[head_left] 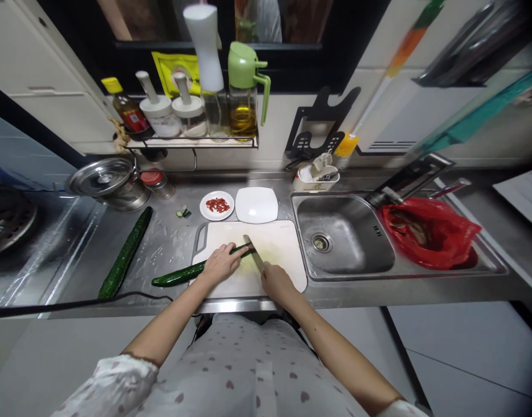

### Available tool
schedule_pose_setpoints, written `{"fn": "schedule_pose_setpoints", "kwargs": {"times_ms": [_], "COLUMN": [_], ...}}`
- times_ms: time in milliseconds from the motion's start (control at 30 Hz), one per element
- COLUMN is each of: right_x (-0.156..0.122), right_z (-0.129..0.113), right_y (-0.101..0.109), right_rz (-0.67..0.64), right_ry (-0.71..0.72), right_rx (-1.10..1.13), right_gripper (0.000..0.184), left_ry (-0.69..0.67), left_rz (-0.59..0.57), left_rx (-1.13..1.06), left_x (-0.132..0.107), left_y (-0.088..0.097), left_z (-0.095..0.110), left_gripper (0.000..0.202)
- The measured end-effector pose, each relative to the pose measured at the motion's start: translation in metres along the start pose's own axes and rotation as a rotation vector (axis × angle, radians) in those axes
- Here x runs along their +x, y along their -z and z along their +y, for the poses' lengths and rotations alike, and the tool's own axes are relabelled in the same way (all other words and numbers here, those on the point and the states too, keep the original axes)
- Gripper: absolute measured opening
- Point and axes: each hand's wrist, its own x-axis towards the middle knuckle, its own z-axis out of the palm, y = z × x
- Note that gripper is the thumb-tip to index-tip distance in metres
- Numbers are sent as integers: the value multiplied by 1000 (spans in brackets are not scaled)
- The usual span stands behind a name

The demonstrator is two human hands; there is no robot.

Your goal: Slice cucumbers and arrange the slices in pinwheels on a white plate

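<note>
A white cutting board [274, 243] lies on the steel counter in front of me. A long cucumber [181, 274] lies across its left edge, sticking out over the counter. My left hand [222, 263] presses down on the cucumber, fingers curled over it near its right end. My right hand [277, 282] is closed around a knife handle. The knife [252, 252] blade points away from me and meets the cucumber's right end beside my left fingertips.
A second whole cucumber [124, 255] lies on the counter to the left. Behind the board stand a small plate of chopped red chilli [217, 205] and a white square plate [256, 204]. The sink [342, 234] is on the right, with a red plastic bag [429, 231] beyond it. A steel pot [107, 182] stands at the back left.
</note>
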Motion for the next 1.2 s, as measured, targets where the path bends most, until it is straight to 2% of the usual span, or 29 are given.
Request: {"fn": "schedule_pose_setpoints", "kwargs": {"times_ms": [567, 933, 1200], "right_x": [12, 34, 17], "right_z": [-8, -19, -12], "right_y": [2, -1, -10], "right_rz": [3, 30, 14], "right_ry": [3, 29, -7], "right_rx": [-8, -27, -27], "right_gripper": [26, 31, 27], "left_ry": [12, 12, 4], "left_rz": [-36, -37, -31], "left_rx": [-42, -44, -26], "left_x": [2, 2, 1], "left_y": [3, 3, 3], "left_z": [-4, -4, -4], "left_gripper": [50, 50, 50]}}
